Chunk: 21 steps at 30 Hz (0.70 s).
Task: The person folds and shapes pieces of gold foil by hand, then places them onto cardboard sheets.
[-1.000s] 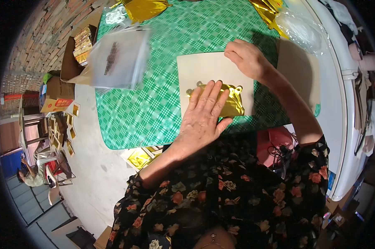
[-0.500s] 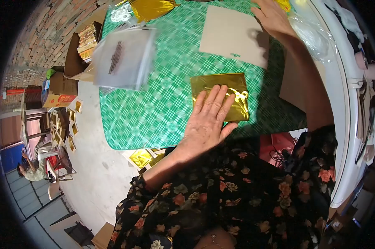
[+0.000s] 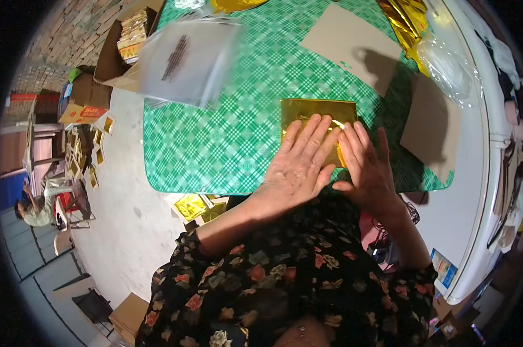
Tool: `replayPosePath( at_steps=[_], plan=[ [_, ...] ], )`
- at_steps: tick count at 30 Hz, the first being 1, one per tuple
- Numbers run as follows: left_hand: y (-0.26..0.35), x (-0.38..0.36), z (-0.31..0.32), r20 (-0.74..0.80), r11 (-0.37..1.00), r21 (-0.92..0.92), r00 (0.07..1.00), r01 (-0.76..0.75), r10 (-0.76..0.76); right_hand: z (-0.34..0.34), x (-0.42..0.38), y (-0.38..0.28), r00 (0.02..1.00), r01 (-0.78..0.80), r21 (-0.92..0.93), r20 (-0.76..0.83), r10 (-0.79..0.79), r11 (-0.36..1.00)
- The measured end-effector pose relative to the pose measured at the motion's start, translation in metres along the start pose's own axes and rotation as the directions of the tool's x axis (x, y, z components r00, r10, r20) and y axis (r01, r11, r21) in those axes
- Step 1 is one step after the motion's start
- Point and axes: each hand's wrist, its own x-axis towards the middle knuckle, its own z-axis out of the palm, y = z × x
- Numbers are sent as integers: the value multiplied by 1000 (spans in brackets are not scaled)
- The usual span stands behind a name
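Observation:
A shiny gold foil square (image 3: 318,107) lies flat on the green checked tablecloth (image 3: 215,156) near the table's front edge. My left hand (image 3: 299,159) rests on the foil with its fingers stretched out and holds nothing. Beside it, my right hand (image 3: 367,165) lies over the foil's right edge, fingers extended and thumb apart, nothing gripped. The two hands almost touch at the fingertips. Both palms are hidden from view.
Clear plastic bags (image 3: 186,61) lie at the left. Grey-brown cardboard sheets (image 3: 354,43) sit at the back and right, near gold foil (image 3: 403,23) and a clear plastic bundle (image 3: 446,66). An open carton (image 3: 114,63) stands left; a seated person (image 3: 36,208) is far left.
My right hand has come down from the back right to the foil's right side. My left hand stays on the foil. The view has shifted somewhat.

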Motion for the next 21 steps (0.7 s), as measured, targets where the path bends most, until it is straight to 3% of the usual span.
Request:
replayPosePath(
  at_steps=[7,10,14,17,18,21],
  plan=[
    [1,-2,-4,-61,996,-87,998,19,-24,7,4,1,999,22,17,39,-22,1000],
    [-2,1,-7,-119,977,-212,991,33,-60,4,4,1,999,22,22,49,-23,1000],
    [-27,16,-24,-239,993,-113,970,27,-54,0,5,-2,999,14,28,52,-15,1000],
    [-47,34,-47,-68,989,-99,991,109,-116,-3,6,-4,998,12,29,62,-14,999],
    [-55,40,-43,-133,999,-10,990,45,-46,-4,7,-3,998,12,29,67,-14,999],
    [-63,58,-51,42,998,10,997,69,-69,-7,8,-3,998,26,28,65,-27,999]
  ],
)
